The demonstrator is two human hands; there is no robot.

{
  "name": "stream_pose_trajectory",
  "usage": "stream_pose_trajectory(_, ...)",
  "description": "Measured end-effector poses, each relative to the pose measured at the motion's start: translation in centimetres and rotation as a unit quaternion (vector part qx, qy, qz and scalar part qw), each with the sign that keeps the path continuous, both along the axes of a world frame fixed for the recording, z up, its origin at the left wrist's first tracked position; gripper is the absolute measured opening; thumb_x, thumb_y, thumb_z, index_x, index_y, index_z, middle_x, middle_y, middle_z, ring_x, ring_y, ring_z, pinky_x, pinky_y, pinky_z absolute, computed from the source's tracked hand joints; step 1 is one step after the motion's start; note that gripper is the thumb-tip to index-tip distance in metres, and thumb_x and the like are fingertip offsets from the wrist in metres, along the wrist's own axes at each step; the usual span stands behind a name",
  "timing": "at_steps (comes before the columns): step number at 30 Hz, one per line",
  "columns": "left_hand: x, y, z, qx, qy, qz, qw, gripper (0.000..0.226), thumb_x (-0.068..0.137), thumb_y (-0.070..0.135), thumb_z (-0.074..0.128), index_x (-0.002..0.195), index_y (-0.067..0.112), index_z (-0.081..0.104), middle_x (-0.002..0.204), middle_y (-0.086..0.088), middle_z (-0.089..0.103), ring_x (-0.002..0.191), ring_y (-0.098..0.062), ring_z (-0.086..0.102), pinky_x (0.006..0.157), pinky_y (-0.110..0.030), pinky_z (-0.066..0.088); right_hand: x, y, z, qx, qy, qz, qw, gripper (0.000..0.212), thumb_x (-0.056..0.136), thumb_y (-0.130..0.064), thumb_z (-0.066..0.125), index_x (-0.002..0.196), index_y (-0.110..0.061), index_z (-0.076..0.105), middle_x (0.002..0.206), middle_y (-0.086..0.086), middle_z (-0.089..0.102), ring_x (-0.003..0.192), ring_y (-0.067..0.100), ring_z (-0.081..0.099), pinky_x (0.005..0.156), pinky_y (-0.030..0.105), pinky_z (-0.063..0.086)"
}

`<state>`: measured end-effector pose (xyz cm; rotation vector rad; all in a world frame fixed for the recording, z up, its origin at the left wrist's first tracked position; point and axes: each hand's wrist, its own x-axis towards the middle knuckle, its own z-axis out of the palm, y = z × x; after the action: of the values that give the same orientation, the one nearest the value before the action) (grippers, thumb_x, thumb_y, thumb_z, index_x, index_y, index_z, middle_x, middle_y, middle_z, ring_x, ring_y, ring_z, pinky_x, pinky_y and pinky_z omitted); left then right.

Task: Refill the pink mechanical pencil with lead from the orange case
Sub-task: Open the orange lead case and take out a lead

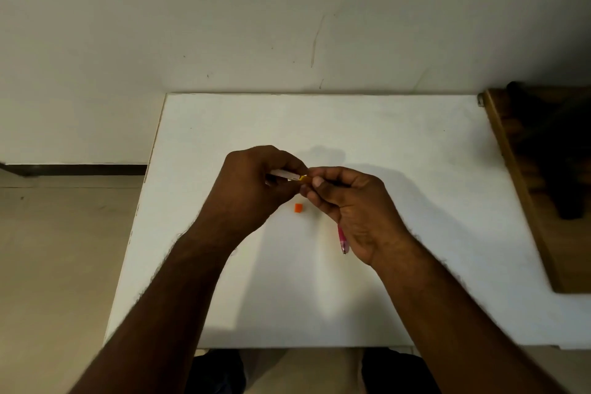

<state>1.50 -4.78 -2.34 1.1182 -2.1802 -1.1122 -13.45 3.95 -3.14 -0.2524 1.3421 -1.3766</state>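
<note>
My left hand grips the lead case, a slim pale tube with an orange-yellow end that points right. My right hand meets that end with thumb and forefinger pinched together. The pink mechanical pencil runs under the right palm; only its lower part and tip stick out below the hand, and its upper end is hidden by the fingers. A small orange cap lies loose on the white table, just below the two hands. No lead is visible.
The white table stands against a pale wall. A dark wooden board with a black object on it lies along the table's right edge. Floor shows to the left, and my lap sits under the near edge.
</note>
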Motion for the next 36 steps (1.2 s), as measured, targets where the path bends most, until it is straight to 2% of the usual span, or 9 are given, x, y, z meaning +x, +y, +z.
stream_pose_trajectory(5, 0.1, 0.0, 0.1, 0.004, 0.004, -0.001, 1.000, 0.016, 0.081, 0.013, 0.084, 0.093, 0.024, 0.080, 0.086, 0.009, 0.074, 0.078, -0.010, 0.068, 0.074, -0.029, 0.054, 0.0, 0.0, -0.1, -0.006, -0.018, 0.002, 1.000, 0.020, 0.094, 0.010, 0.060, 0.101, -0.002, 0.074, 0.096, 0.014, 0.079, 0.087, 0.023, 0.078, 0.077, 0.023, 0.061)
stream_pose_trajectory(8, 0.1, -0.1, 0.1, 0.008, -0.003, -0.001, 1.000, 0.016, 0.082, 0.015, 0.084, 0.095, 0.023, 0.080, 0.087, 0.009, 0.074, 0.080, -0.011, 0.069, 0.076, -0.033, 0.055, 0.0, 0.0, -0.1, -0.015, -0.007, 0.011, 1.000, 0.020, 0.094, 0.010, 0.060, 0.102, -0.001, 0.074, 0.096, 0.016, 0.079, 0.088, 0.024, 0.078, 0.077, 0.023, 0.061)
stream_pose_trajectory(12, 0.0, -0.1, 0.3, 0.027, -0.007, 0.007, 1.000, 0.016, 0.079, 0.018, 0.085, 0.094, 0.022, 0.080, 0.089, 0.006, 0.075, 0.082, -0.012, 0.071, 0.079, -0.038, 0.057, -0.2, 0.1, -0.1, -0.017, 0.048, 0.026, 0.998, 0.018, 0.093, 0.010, 0.063, 0.105, 0.001, 0.073, 0.096, 0.018, 0.078, 0.087, 0.025, 0.079, 0.077, 0.024, 0.062)
stream_pose_trajectory(17, 0.0, -0.1, 0.3, 0.062, -0.022, 0.029, 0.997, 0.021, 0.079, 0.021, 0.086, 0.098, 0.023, 0.079, 0.091, 0.006, 0.076, 0.079, -0.007, 0.066, 0.076, -0.023, 0.053, -0.6, 0.1, 0.1, -0.004, 0.140, 0.043, 0.989, 0.018, 0.091, 0.005, 0.068, 0.103, -0.007, 0.074, 0.093, 0.018, 0.078, 0.083, 0.023, 0.079, 0.072, 0.022, 0.060)
stream_pose_trajectory(21, 0.0, -0.1, 0.1, 0.052, -0.037, 0.026, 0.998, 0.013, 0.083, 0.024, 0.082, 0.095, 0.027, 0.078, 0.088, 0.009, 0.076, 0.079, -0.011, 0.064, 0.078, -0.033, 0.051, -1.0, 0.0, 0.1, 0.007, 0.222, 0.051, 0.974, 0.020, 0.090, -0.004, 0.074, 0.106, -0.016, 0.073, 0.083, 0.003, 0.080, 0.078, 0.015, 0.078, 0.075, 0.024, 0.062)
stream_pose_trajectory(25, -0.1, 0.1, 0.1, 0.052, -0.021, 0.027, 0.998, 0.010, 0.084, 0.024, 0.081, 0.092, 0.029, 0.077, 0.087, 0.009, 0.076, 0.082, -0.012, 0.066, 0.079, -0.038, 0.052, -1.1, 0.1, 0.2, 0.000, 0.232, 0.023, 0.972, 0.024, 0.089, -0.007, 0.076, 0.111, -0.014, 0.071, 0.082, 0.003, 0.080, 0.075, 0.016, 0.078, 0.072, 0.025, 0.062)
stream_pose_trajectory(27, -0.3, 0.1, 0.1, 0.055, -0.011, 0.026, 0.998, 0.009, 0.085, 0.024, 0.081, 0.091, 0.030, 0.077, 0.087, 0.009, 0.076, 0.083, -0.011, 0.067, 0.078, -0.035, 0.052, -1.2, 0.1, 0.3, -0.003, 0.238, 0.003, 0.971, 0.024, 0.088, -0.009, 0.077, 0.111, -0.014, 0.071, 0.085, 0.004, 0.080, 0.075, 0.017, 0.078, 0.073, 0.029, 0.063)
stream_pose_trajectory(32, -0.7, 0.2, -0.1, 0.059, 0.001, 0.024, 0.998, 0.010, 0.084, 0.022, 0.081, 0.089, 0.030, 0.076, 0.083, 0.013, 0.074, 0.077, 0.001, 0.062, 0.067, -0.009, 0.042, -1.3, 0.0, 0.6, -0.009, 0.262, -0.035, 0.965, 0.020, 0.085, -0.014, 0.081, 0.102, -0.020, 0.072, 0.083, 0.002, 0.080, 0.071, 0.018, 0.078, 0.070, 0.031, 0.064)
stream_pose_trajectory(36, -0.9, 0.3, -0.2, 0.085, 0.020, 0.032, 0.996, 0.009, 0.085, 0.022, 0.080, 0.093, 0.024, 0.078, 0.088, 0.008, 0.076, 0.080, -0.006, 0.065, 0.068, -0.016, 0.047, -1.4, 0.1, 0.9, -0.029, 0.280, -0.050, 0.958, 0.020, 0.086, -0.012, 0.080, 0.098, -0.024, 0.070, 0.078, -0.003, 0.079, 0.071, 0.015, 0.077, 0.065, 0.026, 0.062)
